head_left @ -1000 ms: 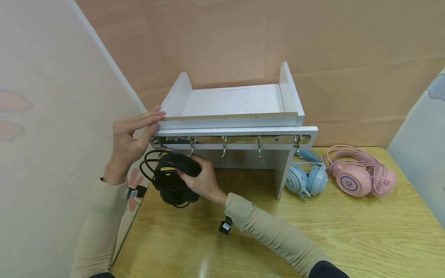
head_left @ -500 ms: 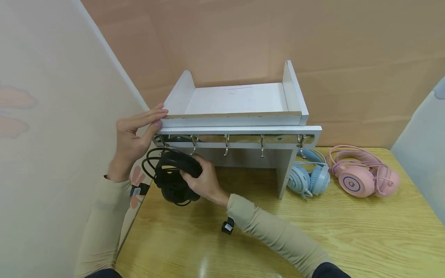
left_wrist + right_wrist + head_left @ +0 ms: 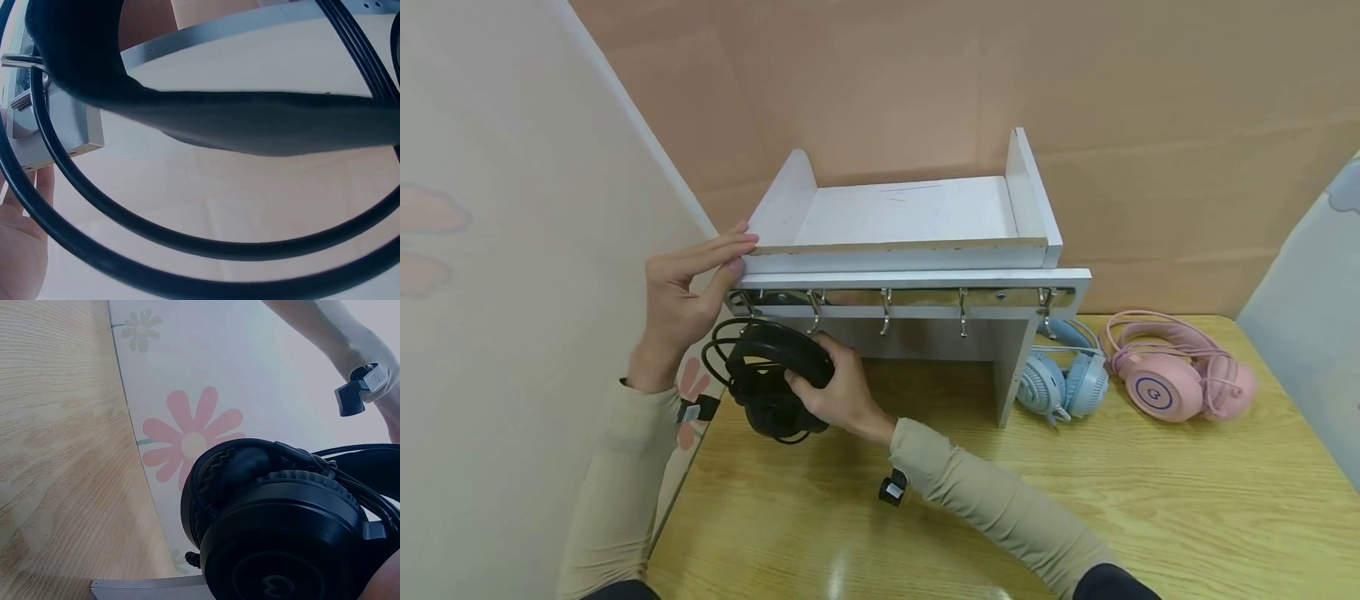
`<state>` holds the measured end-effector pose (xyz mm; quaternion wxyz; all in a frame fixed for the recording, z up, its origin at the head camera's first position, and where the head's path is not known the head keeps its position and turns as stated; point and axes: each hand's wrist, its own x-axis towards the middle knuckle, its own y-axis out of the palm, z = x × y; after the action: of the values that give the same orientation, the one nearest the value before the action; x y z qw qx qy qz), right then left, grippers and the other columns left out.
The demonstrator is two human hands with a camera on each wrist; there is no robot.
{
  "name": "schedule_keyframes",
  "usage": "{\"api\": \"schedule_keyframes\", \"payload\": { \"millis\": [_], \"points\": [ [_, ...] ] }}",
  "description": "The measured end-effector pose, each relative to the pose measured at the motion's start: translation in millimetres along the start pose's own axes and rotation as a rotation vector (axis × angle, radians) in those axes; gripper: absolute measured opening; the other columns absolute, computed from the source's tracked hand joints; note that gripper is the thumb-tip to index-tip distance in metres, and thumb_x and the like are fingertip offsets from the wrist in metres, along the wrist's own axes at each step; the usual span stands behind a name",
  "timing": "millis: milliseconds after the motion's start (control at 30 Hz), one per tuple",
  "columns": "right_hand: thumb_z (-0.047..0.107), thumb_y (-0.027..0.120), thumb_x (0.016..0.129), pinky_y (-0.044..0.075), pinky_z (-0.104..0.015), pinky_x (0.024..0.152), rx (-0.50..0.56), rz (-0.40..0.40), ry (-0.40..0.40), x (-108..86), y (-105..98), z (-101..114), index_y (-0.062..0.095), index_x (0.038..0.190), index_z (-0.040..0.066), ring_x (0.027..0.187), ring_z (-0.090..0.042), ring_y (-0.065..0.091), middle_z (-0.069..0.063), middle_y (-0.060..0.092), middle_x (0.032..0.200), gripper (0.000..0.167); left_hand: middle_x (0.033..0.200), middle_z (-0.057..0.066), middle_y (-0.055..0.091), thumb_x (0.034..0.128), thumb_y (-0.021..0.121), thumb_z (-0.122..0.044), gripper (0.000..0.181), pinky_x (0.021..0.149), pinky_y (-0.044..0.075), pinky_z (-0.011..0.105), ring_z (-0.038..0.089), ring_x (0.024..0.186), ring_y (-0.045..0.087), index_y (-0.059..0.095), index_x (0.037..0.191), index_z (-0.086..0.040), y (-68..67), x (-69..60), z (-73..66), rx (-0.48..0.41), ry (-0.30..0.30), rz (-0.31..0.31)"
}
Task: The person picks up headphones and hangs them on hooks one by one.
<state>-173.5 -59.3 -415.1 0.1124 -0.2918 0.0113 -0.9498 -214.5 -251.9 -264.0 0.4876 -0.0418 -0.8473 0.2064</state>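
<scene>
My right hand [image 3: 844, 390] grips the headband of black over-ear headphones [image 3: 775, 417], under the left end of the hook rail [image 3: 850, 297]. Their cable loops bulge out on the left. In the left wrist view the leftmost hook [image 3: 22, 61] lies right beside the headband [image 3: 250, 122] and a cable loop; I cannot tell whether it bears any weight. Ear cups [image 3: 281, 531] hang low in the right wrist view. Fingers straight, my left hand [image 3: 681, 296] rests on the front left corner of the white shelf [image 3: 910, 260], thumb against its front.
Light blue headphones [image 3: 1063, 383] and pink headphones [image 3: 1165, 392] lie on the wooden table [image 3: 1150, 500] to the right of the shelf. More metal hooks [image 3: 886, 312] line the rail. A pale wall [image 3: 535, 333] stands close on the left, brown paper [image 3: 1150, 167] behind.
The head view shifts slightly. Both hands keep their places, and the black headphones stay at the left end of the rail with hardly any motion.
</scene>
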Motion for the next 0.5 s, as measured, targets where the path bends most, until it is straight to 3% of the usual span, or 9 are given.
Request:
{"api": "schedule_keyframes", "payload": {
  "millis": [500],
  "points": [
    [0.02, 0.077, 0.09, 0.061, -0.031, 0.089, -0.015, 0.02, -0.029, -6.2, -11, 3, 0.066, 0.128, 0.006, 0.101, -0.02, 0.071, -0.01, 0.074, 0.116, 0.042, 0.118, 0.017, 0.079, 0.09, 0.067, 0.017, 0.027, 0.114, 0.054, 0.034, 0.023, 0.128, 0.071, 0.081, 0.111, 0.007, -1.0, 0.3, 1.0, -0.004, 0.006, -0.001]
  ]
}}
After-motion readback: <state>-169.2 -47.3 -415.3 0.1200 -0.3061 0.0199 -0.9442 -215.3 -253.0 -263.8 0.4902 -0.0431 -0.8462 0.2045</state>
